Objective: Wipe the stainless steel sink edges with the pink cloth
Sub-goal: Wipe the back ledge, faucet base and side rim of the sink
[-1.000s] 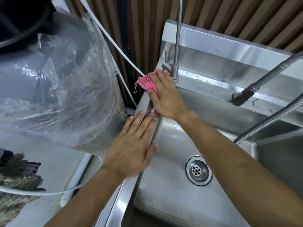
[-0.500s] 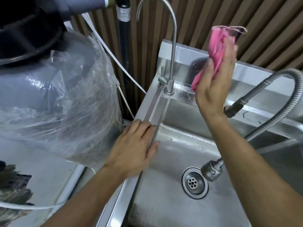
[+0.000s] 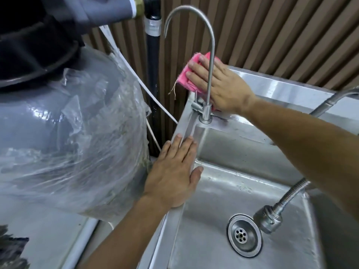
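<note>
The stainless steel sink (image 3: 219, 193) fills the lower right of the head view. My right hand (image 3: 223, 88) presses the pink cloth (image 3: 187, 74) flat against the left end of the sink's raised back splash, behind the thin gooseneck tap (image 3: 210, 61). Part of the cloth is hidden under my palm; a frayed thread hangs from its left corner. My left hand (image 3: 174, 171) lies flat, fingers together, on the sink's left rim with the thumb over the inner edge. It holds nothing.
A large grey tank wrapped in clear plastic (image 3: 68, 133) crowds the sink's left side. A flexible metal spray hose (image 3: 279, 206) hangs over the basin near the drain (image 3: 244, 234). A black pipe (image 3: 153, 65) and white tubing run up the ribbed brown wall.
My right hand lifted the cloth off the left rim corner, swung it up to the right, then brought it down on the back splash's left end. My left hand stayed on the rim.
</note>
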The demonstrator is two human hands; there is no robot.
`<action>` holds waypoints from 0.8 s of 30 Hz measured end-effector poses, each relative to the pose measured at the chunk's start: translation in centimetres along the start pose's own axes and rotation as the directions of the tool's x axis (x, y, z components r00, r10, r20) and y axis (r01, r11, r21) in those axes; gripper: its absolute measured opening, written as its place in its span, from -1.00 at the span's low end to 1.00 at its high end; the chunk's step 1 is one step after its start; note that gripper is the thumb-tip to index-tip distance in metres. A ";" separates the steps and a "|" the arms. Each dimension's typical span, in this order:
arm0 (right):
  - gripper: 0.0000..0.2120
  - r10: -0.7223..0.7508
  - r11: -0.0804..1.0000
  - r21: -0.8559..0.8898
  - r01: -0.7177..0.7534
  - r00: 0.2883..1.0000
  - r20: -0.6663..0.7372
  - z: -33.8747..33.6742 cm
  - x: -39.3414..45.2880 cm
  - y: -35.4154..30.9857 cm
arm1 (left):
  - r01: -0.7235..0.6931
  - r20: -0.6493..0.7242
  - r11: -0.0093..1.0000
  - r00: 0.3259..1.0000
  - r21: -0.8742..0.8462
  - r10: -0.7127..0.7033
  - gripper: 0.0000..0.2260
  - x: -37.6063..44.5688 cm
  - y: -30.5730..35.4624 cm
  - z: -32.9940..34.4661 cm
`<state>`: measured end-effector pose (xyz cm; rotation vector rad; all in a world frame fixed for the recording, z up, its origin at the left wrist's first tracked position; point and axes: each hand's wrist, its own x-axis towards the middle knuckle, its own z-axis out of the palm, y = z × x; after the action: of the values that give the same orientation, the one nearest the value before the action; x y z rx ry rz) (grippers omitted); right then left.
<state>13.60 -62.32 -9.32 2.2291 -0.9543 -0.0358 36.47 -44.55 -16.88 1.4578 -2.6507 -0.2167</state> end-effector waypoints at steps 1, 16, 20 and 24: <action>-0.36 -0.036 0.999 -0.011 0.036 0.999 0.016 0.5 -0.5 0.2 | -0.003 0.000 1.000 1.000 0.000 0.003 -0.34 0.0 -0.1 0.0; -0.41 -0.369 0.927 0.049 0.372 0.877 0.307 0.1 0.0 0.4 | 0.013 -0.016 0.999 1.000 0.032 -0.012 -0.34 -0.2 0.2 0.2; -0.38 -0.199 0.980 0.019 0.199 0.964 0.179 -2.1 -1.4 2.0 | 0.017 -0.009 0.999 1.000 0.027 -0.016 -0.33 0.1 0.2 0.0; -0.44 0.406 0.896 0.190 -0.401 0.914 0.012 -1.5 -5.6 -0.7 | 0.031 0.002 1.000 1.000 0.003 -0.031 -0.34 -0.4 0.4 -0.4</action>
<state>10.41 -57.49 -9.92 2.1450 -1.4393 0.2858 36.42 -44.01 -16.40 1.5010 -2.6324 -0.2167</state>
